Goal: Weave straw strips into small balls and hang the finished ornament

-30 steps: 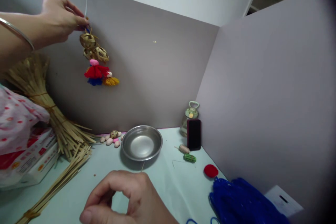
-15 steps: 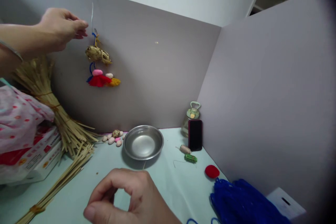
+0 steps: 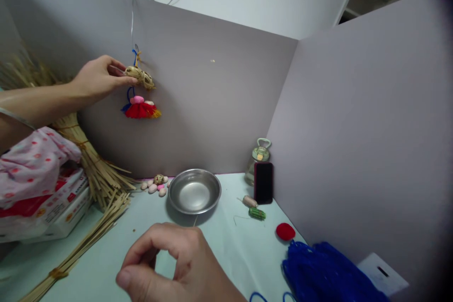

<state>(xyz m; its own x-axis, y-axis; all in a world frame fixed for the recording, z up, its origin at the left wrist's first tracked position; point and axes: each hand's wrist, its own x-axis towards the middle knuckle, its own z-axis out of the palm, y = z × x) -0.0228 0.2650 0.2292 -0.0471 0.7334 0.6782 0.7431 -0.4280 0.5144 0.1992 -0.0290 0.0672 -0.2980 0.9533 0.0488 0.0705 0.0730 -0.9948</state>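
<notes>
The left hand's [image 3: 102,77] grip is pinching the left end of a woven ornament [image 3: 144,79], which is hanging from a wire [image 3: 132,23] before the partition [image 3: 212,108], tassels [image 3: 141,111] dangling below. The right hand [image 3: 180,257] is forming a ring above the worktop [image 3: 228,255]; whether it is holding anything cannot be told. The weave is probably light, springy and crushable, the tassels soft; its body is seemingly offering the best hold.
</notes>
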